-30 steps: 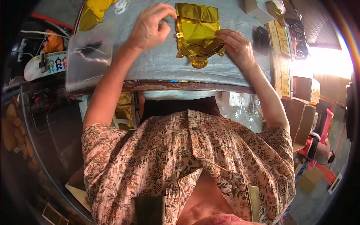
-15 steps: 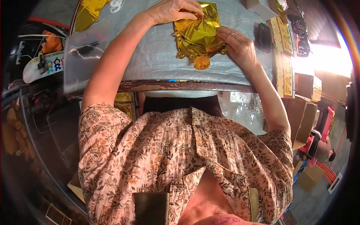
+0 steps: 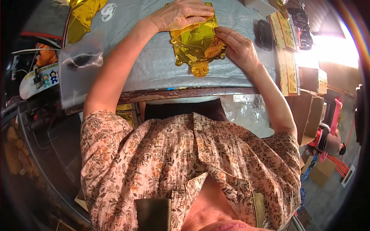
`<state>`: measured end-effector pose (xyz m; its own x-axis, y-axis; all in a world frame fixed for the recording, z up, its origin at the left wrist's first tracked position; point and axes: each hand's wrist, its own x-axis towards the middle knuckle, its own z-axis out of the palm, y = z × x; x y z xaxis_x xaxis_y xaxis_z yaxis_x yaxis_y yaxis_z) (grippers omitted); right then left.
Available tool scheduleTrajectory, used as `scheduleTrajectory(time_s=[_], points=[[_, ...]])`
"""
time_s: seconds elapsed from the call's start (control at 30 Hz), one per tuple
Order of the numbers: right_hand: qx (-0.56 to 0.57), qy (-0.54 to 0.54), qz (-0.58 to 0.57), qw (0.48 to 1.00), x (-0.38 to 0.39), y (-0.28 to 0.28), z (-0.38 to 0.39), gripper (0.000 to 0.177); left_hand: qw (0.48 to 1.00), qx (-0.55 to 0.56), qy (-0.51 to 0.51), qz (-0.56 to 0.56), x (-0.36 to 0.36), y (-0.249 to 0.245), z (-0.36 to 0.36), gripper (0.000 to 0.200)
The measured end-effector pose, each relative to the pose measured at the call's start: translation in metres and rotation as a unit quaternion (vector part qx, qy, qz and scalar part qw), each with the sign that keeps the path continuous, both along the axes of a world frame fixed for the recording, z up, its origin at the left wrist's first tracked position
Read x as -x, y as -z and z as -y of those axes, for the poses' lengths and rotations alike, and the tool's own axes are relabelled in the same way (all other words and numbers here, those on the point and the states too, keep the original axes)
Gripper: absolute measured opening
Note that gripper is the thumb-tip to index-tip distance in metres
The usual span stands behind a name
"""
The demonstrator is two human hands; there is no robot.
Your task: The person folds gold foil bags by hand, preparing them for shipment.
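Observation:
A flat, shiny gold foil balloon (image 3: 194,42) lies on the grey-covered table, its scalloped edge and rounded tab towards me. My left hand (image 3: 179,14) rests across its far part, fingers stretched out and lying over the foil, hiding some of it. At the right edge of the balloon, my right hand (image 3: 239,48) has its fingertips closed on the foil; its thumb is mostly hidden.
More gold foil (image 3: 83,19) lies at the far left beside a white coiled cord (image 3: 108,12). A clear plastic sheet (image 3: 81,73) covers the left corner. A black object (image 3: 263,34) and lettered boxes (image 3: 287,73) line the right side.
My left hand has gone from bent fingers gripping the foil to lying flatter across it. The foil looks smoother and straighter. The whole view has shifted slightly.

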<state>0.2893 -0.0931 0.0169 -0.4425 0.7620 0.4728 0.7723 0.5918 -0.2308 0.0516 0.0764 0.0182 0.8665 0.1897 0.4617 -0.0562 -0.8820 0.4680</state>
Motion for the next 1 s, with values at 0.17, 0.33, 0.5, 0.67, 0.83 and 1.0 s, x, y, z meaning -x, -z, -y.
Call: scheduleTrajectory(time_s=[0.17,0.33,0.5,0.67,0.83,1.0], points=[[0.004,-0.010,0.005,1.000,-0.002,0.000,0.000,0.045,0.999,-0.040,-0.002,-0.013,-0.001,0.007,0.002,0.035],[0.037,-0.007,0.024,0.999,0.002,-0.012,0.005,0.051,0.999,-0.014,-0.013,-0.028,-0.001,0.008,0.004,0.035],[0.103,0.019,-0.022,0.994,0.017,-0.053,0.010,0.042,0.999,-0.014,-0.015,-0.027,0.000,0.011,0.003,0.035],[0.144,-0.038,-0.151,0.977,0.043,-0.039,-0.009,0.036,0.999,-0.046,0.007,0.009,-0.002,0.017,-0.004,0.035],[0.191,-0.099,-0.149,0.965,0.046,-0.015,-0.015,0.030,0.999,-0.047,-0.003,-0.009,-0.001,0.017,-0.002,0.036],[0.310,-0.051,-0.256,0.914,0.037,-0.009,-0.005,0.024,0.999,-0.040,-0.002,-0.005,-0.004,0.021,-0.004,0.036]])
